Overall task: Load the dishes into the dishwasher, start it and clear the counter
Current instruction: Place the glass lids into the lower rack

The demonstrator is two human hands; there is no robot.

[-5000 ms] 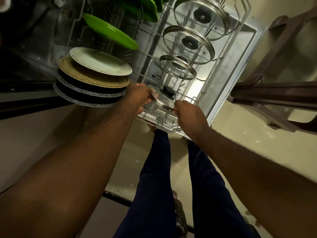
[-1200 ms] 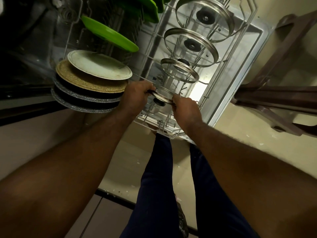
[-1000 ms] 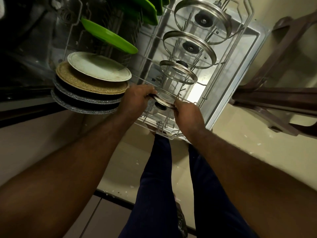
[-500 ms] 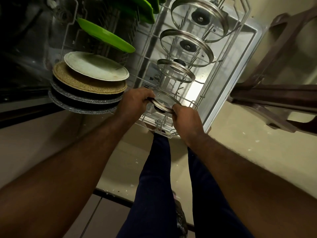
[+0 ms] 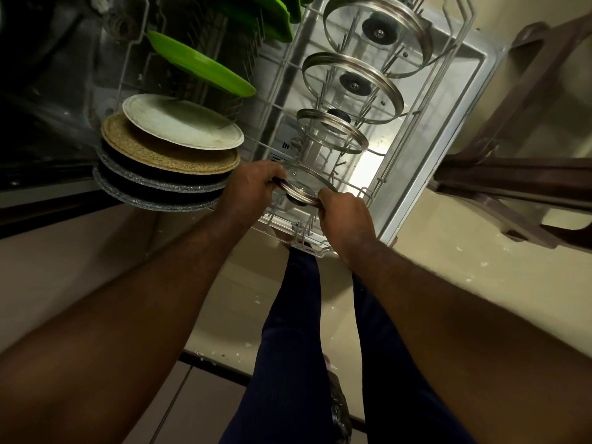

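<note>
Gripping a small glass lid by its rim, left hand and right hand both curled around it, at the near end of the dishwasher rack. Beyond, propped among the tines: three larger lids. Left of those, stacked plates.

- left hand & right hand: fingertips tucked behind rim of small lid, hidden.
- knob of small lid: mostly hidden under rim.
- biggest lid, 12 o'clock: top rim cut by edge.
- green plates, 11 o'clock: cut off at top.
- dark plates, 9 o'clock: only edges show under mat.
- dishwasher interior, 10 o'clock: too dark to tell.
- chair, 3 o'clock: cut by edge.
</note>
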